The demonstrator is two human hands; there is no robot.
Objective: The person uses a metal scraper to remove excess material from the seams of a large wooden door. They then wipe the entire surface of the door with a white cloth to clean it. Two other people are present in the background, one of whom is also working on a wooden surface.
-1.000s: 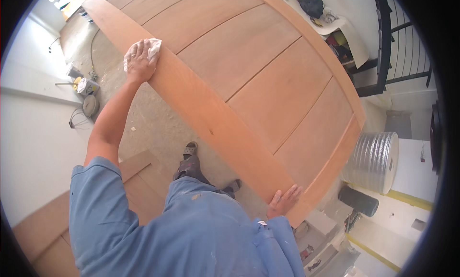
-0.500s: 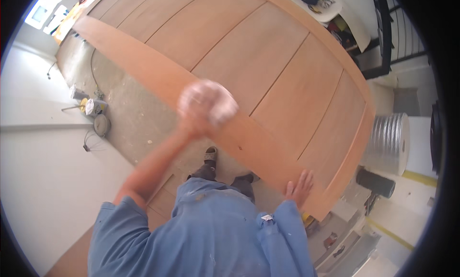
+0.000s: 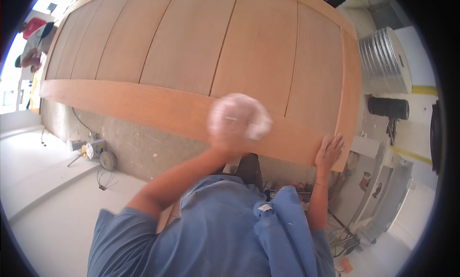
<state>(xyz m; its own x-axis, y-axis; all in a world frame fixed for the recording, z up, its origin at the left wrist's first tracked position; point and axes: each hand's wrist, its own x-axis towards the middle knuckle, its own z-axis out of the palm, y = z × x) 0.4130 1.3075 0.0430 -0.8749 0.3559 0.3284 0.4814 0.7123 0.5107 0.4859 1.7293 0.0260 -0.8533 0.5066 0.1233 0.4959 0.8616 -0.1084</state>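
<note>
My left hand [image 3: 229, 131], smeared by motion, presses a crumpled white cloth [image 3: 256, 116] on the front rail [image 3: 143, 107] of a large wooden panel [image 3: 187, 42], just right of the middle of the rail. My right hand [image 3: 329, 152] lies with fingers spread on the same rail near the panel's right corner, holding nothing. The panel has grooved boards inside a smooth, pale reddish-brown border.
People [image 3: 36, 45] bend over something at the far left. Cans [image 3: 93, 148], a coiled wire and a cable lie on the floor at left. A silver foil roll [image 3: 383, 59] and a dark roll [image 3: 388, 108] stand right of the panel. Clutter lies below its right end.
My left hand with the cloth has moved from the rail's far left part toward my right hand. The view has turned, so the panel now runs crosswise and the people show at left.
</note>
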